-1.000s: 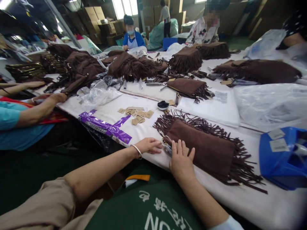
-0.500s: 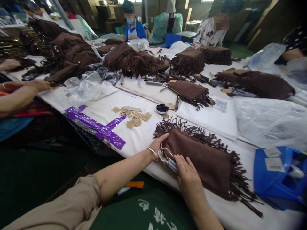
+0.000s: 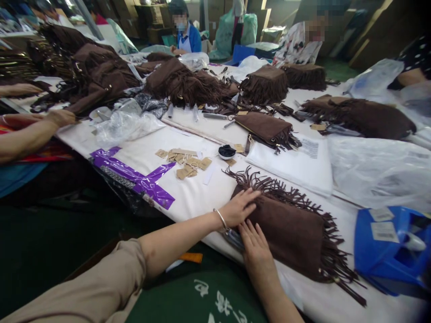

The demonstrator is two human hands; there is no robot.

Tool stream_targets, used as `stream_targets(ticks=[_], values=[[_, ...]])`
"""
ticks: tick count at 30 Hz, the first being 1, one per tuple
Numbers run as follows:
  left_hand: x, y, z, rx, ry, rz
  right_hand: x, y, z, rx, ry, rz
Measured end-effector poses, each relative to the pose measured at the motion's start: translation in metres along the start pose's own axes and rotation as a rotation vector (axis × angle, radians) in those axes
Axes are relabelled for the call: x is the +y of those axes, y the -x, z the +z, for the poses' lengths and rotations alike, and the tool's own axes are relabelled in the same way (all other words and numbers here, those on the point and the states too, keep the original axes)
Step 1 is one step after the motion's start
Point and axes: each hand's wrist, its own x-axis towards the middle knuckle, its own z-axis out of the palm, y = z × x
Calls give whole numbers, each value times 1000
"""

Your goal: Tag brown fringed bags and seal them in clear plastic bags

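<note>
A brown fringed bag point(image 3: 289, 231) lies flat on the white-covered table in front of me, its fringe running along the far edge and the right end. Across the bag's left part rests my left hand point(image 3: 239, 207), open, fingers spread on the brown surface. My right hand point(image 3: 257, 249) lies flat on the near edge of the bag, fingers stretched out, close below the left one. A clear plastic-wrapped piece point(image 3: 234, 238) pokes out under my hands at the near edge. The cord seen at that corner is now hidden.
Several tan paper tags point(image 3: 185, 161) with strings and a small dish of black material point(image 3: 227, 151) lie beyond. A blue plastic holder point(image 3: 390, 251) stands at the right. Purple tape point(image 3: 134, 177) marks the table's left edge. Brown bags point(image 3: 182, 83) are piled behind; a co-worker's arms point(image 3: 33, 132) reach in from the left.
My left hand has moved right, from the bag's left corner onto its top, with fingers spread. My right hand has shifted slightly left and down. The co-worker's hands at the left have moved a little.
</note>
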Motion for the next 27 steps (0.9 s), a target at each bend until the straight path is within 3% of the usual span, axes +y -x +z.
stream_targets(ticks=[1, 3, 9, 12, 17, 21, 25, 27], values=[[1, 3, 6, -114, -197, 48, 1, 2, 1, 8, -2, -10], [1, 6, 14, -220, -476, 109, 3, 5, -2, -10, -11, -17], [1, 6, 19, -252, -745, 180, 28, 29, -45, -212, -43, 22], [4, 3, 24, -323, -797, 256, 57, 47, -62, -152, -50, 252], [16, -3, 43, -483, -819, 391, 118, 62, -73, -59, -6, 621], [31, -4, 61, -568, -847, 444, 134, 71, -86, 240, -74, 826], [39, 1, 84, -636, -895, 487, 107, 96, -96, 658, -411, 1106], [36, 4, 97, -618, -909, 516, 89, 110, -96, 806, -655, 1235]])
